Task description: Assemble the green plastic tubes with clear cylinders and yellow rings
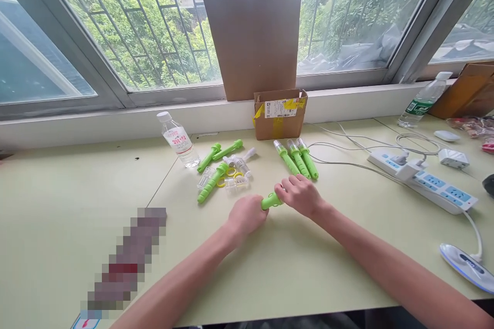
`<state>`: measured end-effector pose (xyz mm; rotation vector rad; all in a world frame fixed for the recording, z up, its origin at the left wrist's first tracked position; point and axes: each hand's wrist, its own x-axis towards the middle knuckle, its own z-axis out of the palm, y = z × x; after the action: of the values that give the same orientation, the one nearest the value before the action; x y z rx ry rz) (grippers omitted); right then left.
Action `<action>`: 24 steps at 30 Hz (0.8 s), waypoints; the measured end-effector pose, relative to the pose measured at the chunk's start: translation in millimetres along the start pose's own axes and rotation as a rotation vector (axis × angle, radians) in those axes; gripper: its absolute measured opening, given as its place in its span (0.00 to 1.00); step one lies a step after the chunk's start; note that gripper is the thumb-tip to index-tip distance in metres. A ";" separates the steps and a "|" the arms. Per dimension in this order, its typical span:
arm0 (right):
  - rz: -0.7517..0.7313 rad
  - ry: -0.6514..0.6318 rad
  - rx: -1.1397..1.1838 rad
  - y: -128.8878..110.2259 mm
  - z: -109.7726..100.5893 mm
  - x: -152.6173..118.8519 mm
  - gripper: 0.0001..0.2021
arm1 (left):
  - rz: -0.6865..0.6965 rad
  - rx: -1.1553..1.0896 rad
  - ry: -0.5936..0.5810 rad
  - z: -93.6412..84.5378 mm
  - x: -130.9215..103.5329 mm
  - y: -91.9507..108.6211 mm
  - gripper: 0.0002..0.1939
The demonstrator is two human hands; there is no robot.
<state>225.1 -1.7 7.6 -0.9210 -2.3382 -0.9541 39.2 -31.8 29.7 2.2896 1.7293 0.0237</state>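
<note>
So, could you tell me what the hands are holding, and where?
Both hands grip one green tube: left hand on one end, right hand on the other; only its middle shows.

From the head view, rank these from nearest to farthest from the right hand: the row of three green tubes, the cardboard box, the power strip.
From the right hand:
1. Row of three green tubes, just beyond it.
2. Cardboard box, farther back by the window sill.
3. Power strip, far off to the right.

Tube (271,200) at frame centre: bright green. Three tubes (298,159) just above it: green with clear tips. Pile (224,169) centre-left: green pieces, yellow rings, clear caps. Table (293,262): pale yellow-green. Box (280,114), upper centre: brown cardboard, yellow tape, white label. Power strip (428,181), right: white, blue sockets.
</note>
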 end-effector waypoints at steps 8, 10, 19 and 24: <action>0.075 -0.116 0.105 3.7 11.1 -2.7 0.10 | -0.004 0.141 0.115 8.1 8.7 0.7 0.10; 0.115 -0.170 0.162 3.4 12.7 -2.8 0.10 | -0.011 0.133 0.172 8.9 7.3 -0.2 0.10; 0.182 0.019 0.408 5.5 3.6 1.0 0.21 | -0.057 -0.275 0.409 6.2 0.3 -10.0 0.21; 0.156 0.055 0.479 -3.2 1.4 1.4 0.19 | 0.127 -0.659 0.455 9.4 -2.3 0.7 0.24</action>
<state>221.6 -1.8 6.1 -0.8455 -2.2594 -0.3259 40.9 -36.0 21.1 1.9602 1.4388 1.0429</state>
